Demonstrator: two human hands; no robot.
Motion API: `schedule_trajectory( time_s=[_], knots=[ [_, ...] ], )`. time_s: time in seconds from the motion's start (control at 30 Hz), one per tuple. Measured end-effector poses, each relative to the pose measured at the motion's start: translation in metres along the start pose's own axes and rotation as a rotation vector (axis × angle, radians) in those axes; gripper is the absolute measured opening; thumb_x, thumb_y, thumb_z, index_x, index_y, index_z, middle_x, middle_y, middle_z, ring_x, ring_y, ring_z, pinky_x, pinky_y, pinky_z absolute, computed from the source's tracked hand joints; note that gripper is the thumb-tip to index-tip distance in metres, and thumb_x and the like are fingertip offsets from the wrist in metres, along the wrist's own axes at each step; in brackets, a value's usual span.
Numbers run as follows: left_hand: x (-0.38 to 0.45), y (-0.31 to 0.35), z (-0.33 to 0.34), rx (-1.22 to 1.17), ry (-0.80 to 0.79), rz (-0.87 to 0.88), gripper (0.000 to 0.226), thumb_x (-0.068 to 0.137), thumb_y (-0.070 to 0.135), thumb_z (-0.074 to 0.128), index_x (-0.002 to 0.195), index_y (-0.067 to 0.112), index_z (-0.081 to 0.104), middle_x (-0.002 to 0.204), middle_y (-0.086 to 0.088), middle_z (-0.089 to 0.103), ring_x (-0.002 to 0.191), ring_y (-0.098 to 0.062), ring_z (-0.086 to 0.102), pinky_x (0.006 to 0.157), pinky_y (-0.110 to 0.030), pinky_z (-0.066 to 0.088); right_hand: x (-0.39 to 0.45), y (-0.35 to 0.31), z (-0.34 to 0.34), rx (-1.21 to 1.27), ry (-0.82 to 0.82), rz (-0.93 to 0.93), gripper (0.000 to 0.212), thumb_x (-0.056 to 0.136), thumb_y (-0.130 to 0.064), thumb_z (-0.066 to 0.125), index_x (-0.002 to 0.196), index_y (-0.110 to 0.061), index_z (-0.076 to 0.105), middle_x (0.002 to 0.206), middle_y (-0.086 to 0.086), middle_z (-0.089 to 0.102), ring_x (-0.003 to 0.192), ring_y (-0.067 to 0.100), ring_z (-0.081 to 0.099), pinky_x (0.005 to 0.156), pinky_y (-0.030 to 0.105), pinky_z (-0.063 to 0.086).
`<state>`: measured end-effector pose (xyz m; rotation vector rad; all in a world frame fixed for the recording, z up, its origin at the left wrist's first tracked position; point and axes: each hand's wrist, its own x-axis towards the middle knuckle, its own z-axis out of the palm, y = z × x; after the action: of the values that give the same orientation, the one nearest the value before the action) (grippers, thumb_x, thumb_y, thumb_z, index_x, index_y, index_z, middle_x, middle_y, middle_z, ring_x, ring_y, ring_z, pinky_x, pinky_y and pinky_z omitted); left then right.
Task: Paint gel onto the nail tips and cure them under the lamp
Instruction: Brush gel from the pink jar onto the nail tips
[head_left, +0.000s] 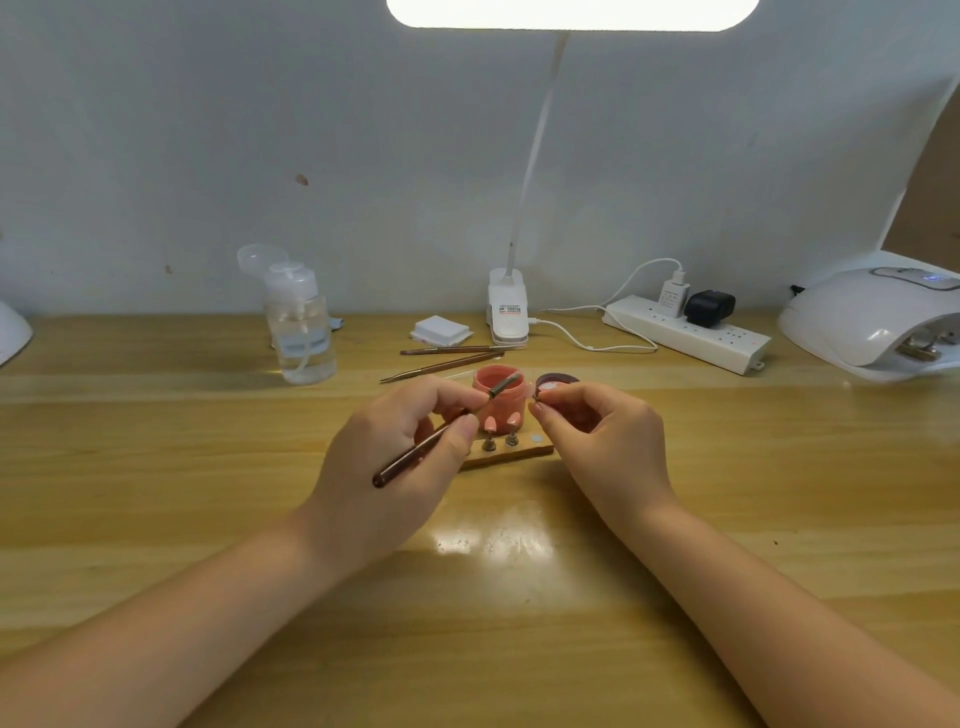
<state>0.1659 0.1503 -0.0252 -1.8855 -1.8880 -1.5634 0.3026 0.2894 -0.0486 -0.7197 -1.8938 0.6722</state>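
A slender dark-brown gel brush is gripped in the left hand, pinched between thumb and forefinger. Its long axis runs from lower left to upper right, with the bristle end over the open mouth of the small round pink gel jar. The jar stands on the wooden table just beyond both hands.

A round dark-red lid is held at the fingertips of the right hand, just right of the jar and level with its rim.

Two pink nail tips are mounted upright on small metal pegs in a flat wooden strip. The strip lies directly in front of the jar, between the two hands, below and slightly nearer than the brush tip.

The coming move is judged to be a short downward and inward stroke of the brush from the jar mouth to the tips; the left hand is the nearer one. The white dome-shaped curing lamp stands well apart at the far right, on the right hand's side.
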Motion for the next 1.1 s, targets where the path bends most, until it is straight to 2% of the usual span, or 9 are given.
schedule_trajectory(
  time_s=[0.1, 0.27, 0.4, 0.47, 0.57, 0.67, 0.83, 1.0, 1.1],
  knots=[
    [-0.0009, 0.0018, 0.0009, -0.012, -0.021, 0.022, 0.017, 0.089, 0.024, 0.057, 0.102, 0.026, 0.067, 0.086, 0.017, 0.066, 0.079, -0.011, 0.061, 0.063, -0.024, 0.048, -0.0005, 0.0000, -0.0005, 0.001, 0.003, -0.007, 0.014, 0.080, -0.013, 0.076, 0.094, -0.014, 0.075, 0.080, -0.006, 0.071, 0.076, 0.006, 0.066, 0.073, 0.024, 0.055],
    [-0.0048, 0.0022, -0.0005, -0.061, -0.028, -0.003, 0.015, 0.086, 0.019, 0.056, 0.093, 0.019, 0.070, 0.076, 0.006, 0.066, 0.072, -0.018, 0.061, 0.063, -0.039, 0.048, -0.0013, -0.0008, -0.0011, -0.005, -0.013, -0.018, 0.015, 0.081, -0.012, 0.075, 0.096, -0.015, 0.074, 0.081, -0.009, 0.069, 0.077, 0.006, 0.067, 0.074, 0.023, 0.055],
    [-0.0034, 0.0078, -0.0009, -0.096, 0.038, 0.032, 0.020, 0.089, 0.028, 0.054, 0.098, 0.019, 0.069, 0.080, 0.014, 0.067, 0.078, -0.009, 0.063, 0.064, -0.016, 0.045, -0.0011, -0.0011, -0.0013, 0.001, -0.015, -0.017, 0.015, 0.081, -0.012, 0.075, 0.095, -0.014, 0.075, 0.082, -0.007, 0.070, 0.077, 0.007, 0.067, 0.074, 0.024, 0.055],
    [-0.0022, 0.0084, 0.0021, -0.064, 0.033, 0.040, 0.018, 0.090, 0.023, 0.058, 0.102, 0.017, 0.070, 0.085, 0.016, 0.067, 0.081, -0.004, 0.063, 0.068, -0.011, 0.043, -0.0013, -0.0013, -0.0014, 0.005, -0.016, -0.021, 0.015, 0.080, -0.011, 0.076, 0.095, -0.014, 0.075, 0.083, -0.006, 0.071, 0.077, 0.006, 0.067, 0.074, 0.024, 0.055],
    [-0.0042, 0.0053, 0.0043, -0.023, 0.006, 0.022, 0.017, 0.087, 0.017, 0.058, 0.097, 0.017, 0.071, 0.082, 0.011, 0.068, 0.080, -0.010, 0.063, 0.066, -0.017, 0.045, -0.0016, -0.0016, -0.0017, 0.013, -0.010, -0.023, 0.015, 0.080, -0.011, 0.076, 0.095, -0.014, 0.075, 0.082, -0.007, 0.070, 0.078, 0.005, 0.067, 0.075, 0.023, 0.055],
    [-0.0065, 0.0040, 0.0025, -0.045, 0.035, 0.019, 0.019, 0.083, 0.025, 0.055, 0.088, 0.017, 0.071, 0.076, 0.010, 0.067, 0.076, -0.013, 0.062, 0.065, -0.017, 0.044, -0.0019, -0.0019, -0.0017, 0.013, -0.013, -0.023, 0.015, 0.081, -0.012, 0.075, 0.095, -0.014, 0.075, 0.081, -0.011, 0.068, 0.078, 0.004, 0.066, 0.074, 0.021, 0.055],
    [-0.0052, 0.0082, 0.0050, -0.066, 0.054, 0.005, 0.017, 0.088, 0.030, 0.055, 0.098, 0.029, 0.069, 0.083, 0.020, 0.067, 0.084, -0.011, 0.062, 0.073, -0.023, 0.045, -0.0021, -0.0022, -0.0008, 0.029, -0.005, -0.035, 0.011, 0.080, -0.011, 0.076, 0.091, -0.015, 0.075, 0.080, -0.006, 0.071, 0.074, 0.006, 0.067, 0.072, 0.028, 0.056],
    [-0.0070, 0.0075, 0.0037, -0.089, 0.063, -0.004, 0.020, 0.085, 0.032, 0.052, 0.090, 0.026, 0.069, 0.077, 0.013, 0.067, 0.079, -0.014, 0.061, 0.069, -0.023, 0.044, -0.0022, -0.0024, -0.0003, 0.032, -0.020, -0.034, 0.011, 0.080, -0.011, 0.076, 0.088, -0.018, 0.075, 0.077, -0.008, 0.071, 0.072, 0.006, 0.066, 0.071, 0.031, 0.056],
    [-0.0065, 0.0093, 0.0045, -0.106, 0.080, 0.009, 0.022, 0.086, 0.035, 0.051, 0.096, 0.027, 0.068, 0.083, 0.013, 0.068, 0.083, -0.016, 0.063, 0.072, -0.031, 0.048, -0.0023, -0.0024, -0.0006, 0.046, -0.010, -0.031, 0.011, 0.079, -0.011, 0.076, 0.087, -0.019, 0.075, 0.075, -0.010, 0.070, 0.071, 0.006, 0.066, 0.069, 0.030, 0.056]
  ],
)
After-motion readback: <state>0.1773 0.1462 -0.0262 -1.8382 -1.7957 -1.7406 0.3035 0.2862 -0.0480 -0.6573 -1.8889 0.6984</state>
